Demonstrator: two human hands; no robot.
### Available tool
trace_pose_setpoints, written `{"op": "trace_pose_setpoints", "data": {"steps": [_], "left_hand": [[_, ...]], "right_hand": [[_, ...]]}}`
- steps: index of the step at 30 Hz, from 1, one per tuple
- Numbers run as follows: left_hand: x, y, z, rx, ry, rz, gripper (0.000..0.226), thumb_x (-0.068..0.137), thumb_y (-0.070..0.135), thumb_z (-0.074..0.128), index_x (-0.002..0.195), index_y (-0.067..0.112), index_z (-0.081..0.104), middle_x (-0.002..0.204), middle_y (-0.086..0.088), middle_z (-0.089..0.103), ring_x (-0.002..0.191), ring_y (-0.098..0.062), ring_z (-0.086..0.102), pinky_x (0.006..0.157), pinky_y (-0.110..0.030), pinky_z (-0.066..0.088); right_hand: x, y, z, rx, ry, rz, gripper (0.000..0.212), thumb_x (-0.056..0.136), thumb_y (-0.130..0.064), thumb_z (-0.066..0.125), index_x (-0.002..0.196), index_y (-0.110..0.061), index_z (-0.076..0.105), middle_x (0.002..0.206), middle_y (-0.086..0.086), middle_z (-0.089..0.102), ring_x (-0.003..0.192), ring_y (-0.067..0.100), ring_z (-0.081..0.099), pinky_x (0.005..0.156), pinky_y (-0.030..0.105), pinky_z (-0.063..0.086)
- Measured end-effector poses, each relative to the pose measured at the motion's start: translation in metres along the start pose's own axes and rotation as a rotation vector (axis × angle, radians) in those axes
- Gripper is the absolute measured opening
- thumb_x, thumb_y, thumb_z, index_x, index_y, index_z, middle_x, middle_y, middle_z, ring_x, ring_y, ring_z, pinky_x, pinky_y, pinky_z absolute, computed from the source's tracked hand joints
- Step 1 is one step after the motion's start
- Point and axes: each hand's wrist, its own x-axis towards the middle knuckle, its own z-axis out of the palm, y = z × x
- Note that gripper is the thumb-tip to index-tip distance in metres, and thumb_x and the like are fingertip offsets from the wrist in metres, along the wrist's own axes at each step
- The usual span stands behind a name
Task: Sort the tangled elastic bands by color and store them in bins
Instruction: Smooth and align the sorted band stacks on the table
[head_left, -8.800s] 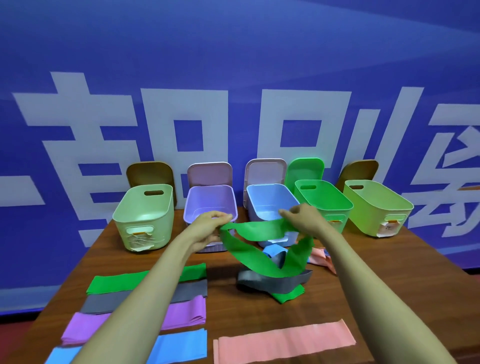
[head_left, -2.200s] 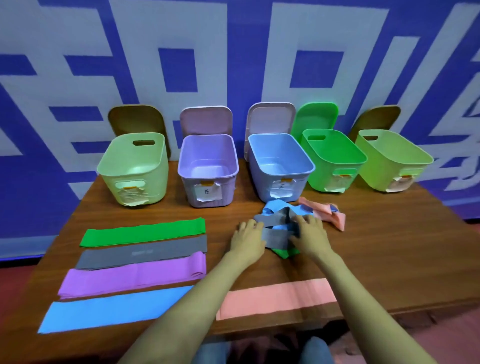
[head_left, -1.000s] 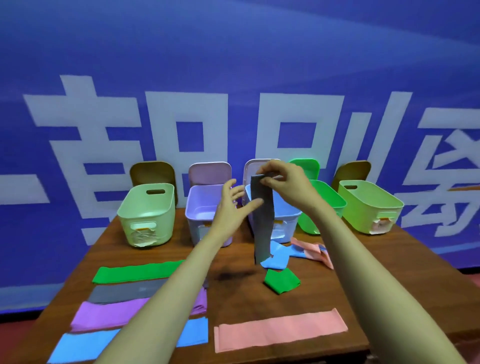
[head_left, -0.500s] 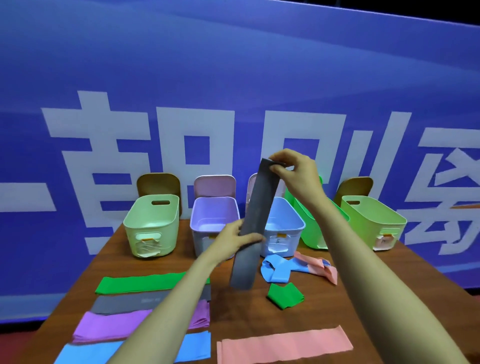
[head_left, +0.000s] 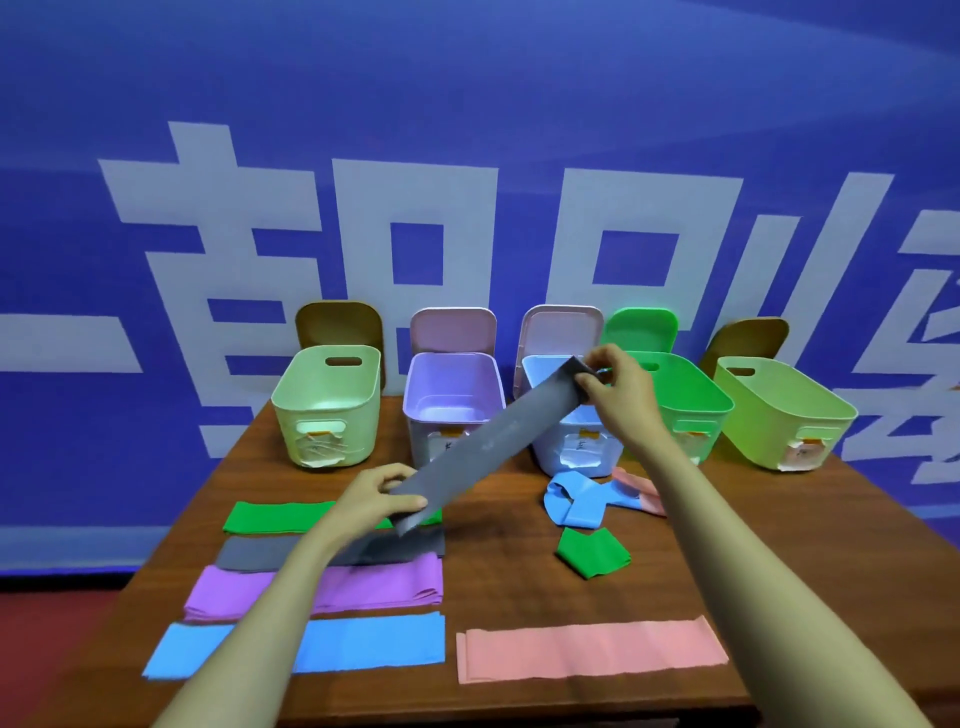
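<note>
Tilted down from upright, the gray band (head_left: 493, 441) is pinched taut by the fingers of left hand (head_left: 374, 499) and right hand (head_left: 618, 395), likely joining the flat gray strip (head_left: 254, 552).

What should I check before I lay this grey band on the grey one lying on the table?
1. The held grey band free of the blue and pink tangle: ok.
2. The left hand pinches the low end, right hand the high end: ok.
3. Band flat, untwisted: ok.
4. The grey band on the table within reach: ok, partly behind the left forearm.
5. Bin for grey: cannot tell, bin labels unreadable.
</note>
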Motion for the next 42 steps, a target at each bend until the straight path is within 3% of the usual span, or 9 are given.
{"op": "trace_pose_setpoints", "data": {"steps": [6,9,13,19,22,30,33,37,42], "left_hand": [[-0.013,-0.038,-0.017,-0.209,0.296,-0.160,0.033,0.073,-0.007,0.072,0.100,0.006,0.058,0.087,-0.006,0.063,0.079,-0.018,0.059,0.056,-0.014,0.050],[-0.017,-0.055,-0.024,-0.255,0.409,-0.209,0.042,0.074,-0.006,0.072,0.107,0.009,0.051,0.092,-0.008,0.057,0.076,-0.020,0.058,0.054,-0.019,0.053],[-0.022,-0.086,-0.043,-0.225,0.524,-0.218,0.043,0.078,-0.005,0.070,0.113,0.008,0.050,0.094,-0.018,0.059,0.072,-0.021,0.059,0.051,-0.017,0.053],[-0.031,-0.110,-0.080,-0.158,0.665,-0.184,0.032,0.083,-0.001,0.065,0.109,0.017,0.058,0.078,-0.004,0.057,0.063,-0.009,0.055,0.054,-0.016,0.049],[-0.030,-0.125,-0.107,-0.147,0.728,-0.210,0.030,0.083,0.000,0.066,0.108,0.016,0.060,0.085,-0.009,0.057,0.070,-0.016,0.057,0.054,-0.016,0.052],[-0.017,-0.152,-0.136,0.060,0.731,-0.381,0.033,0.079,0.004,0.072,0.108,0.006,0.058,0.087,-0.013,0.063,0.082,-0.032,0.065,0.083,-0.047,0.054],[-0.017,-0.155,-0.134,0.192,0.709,-0.412,0.033,0.079,0.006,0.073,0.109,0.005,0.058,0.092,-0.015,0.067,0.093,-0.034,0.063,0.087,-0.043,0.050],[-0.014,-0.153,-0.131,0.266,0.665,-0.427,0.034,0.082,0.006,0.070,0.112,0.001,0.056,0.098,-0.016,0.067,0.096,-0.031,0.061,0.076,-0.033,0.043],[-0.011,-0.149,-0.129,0.434,0.605,-0.445,0.032,0.084,0.010,0.067,0.112,0.004,0.055,0.103,-0.015,0.066,0.099,-0.033,0.059,0.079,-0.036,0.045]], "right_hand": [[-0.051,0.049,0.048,-0.029,-0.065,0.015,0.036,0.081,0.007,0.051,0.112,-0.011,0.053,0.085,0.006,0.047,0.081,0.019,0.043,0.075,0.030,0.035],[-0.084,0.063,0.077,-0.063,-0.115,-0.017,0.030,0.080,0.010,0.050,0.104,-0.006,0.058,0.094,0.008,0.047,0.087,0.014,0.042,0.079,0.020,0.030],[-0.111,0.079,0.110,-0.075,-0.222,0.045,0.017,0.079,0.008,0.055,0.086,-0.006,0.061,0.086,0.005,0.050,0.081,0.014,0.044,0.074,0.024,0.034],[-0.125,0.076,0.149,-0.096,-0.330,0.110,0.007,0.086,-0.009,0.060,0.085,-0.015,0.065,0.085,-0.001,0.051,0.075,0.015,0.049,0.068,0.023,0.032],[-0.117,0.065,0.170,-0.098,-0.375,0.115,0.010,0.087,-0.013,0.058,0.085,-0.016,0.067,0.086,0.001,0.055,0.078,0.016,0.051,0.070,0.028,0.037],[-0.116,0.055,0.216,-0.146,-0.504,0.187,0.011,0.088,-0.016,0.058,0.088,-0.013,0.068,0.088,0.004,0.056,0.084,0.023,0.055,0.067,0.026,0.034],[-0.117,0.058,0.223,-0.187,-0.524,0.225,0.012,0.088,-0.018,0.057,0.089,-0.013,0.068,0.090,0.004,0.056,0.085,0.024,0.055,0.068,0.026,0.036],[-0.116,0.060,0.226,-0.228,-0.546,0.257,0.009,0.086,-0.017,0.059,0.085,-0.014,0.067,0.088,0.003,0.054,0.086,0.026,0.057,0.071,0.029,0.039],[-0.118,0.058,0.227,-0.287,-0.574,0.232,0.011,0.084,-0.011,0.057,0.085,-0.014,0.067,0.095,0.007,0.056,0.093,0.030,0.058,0.074,0.033,0.043]]}}
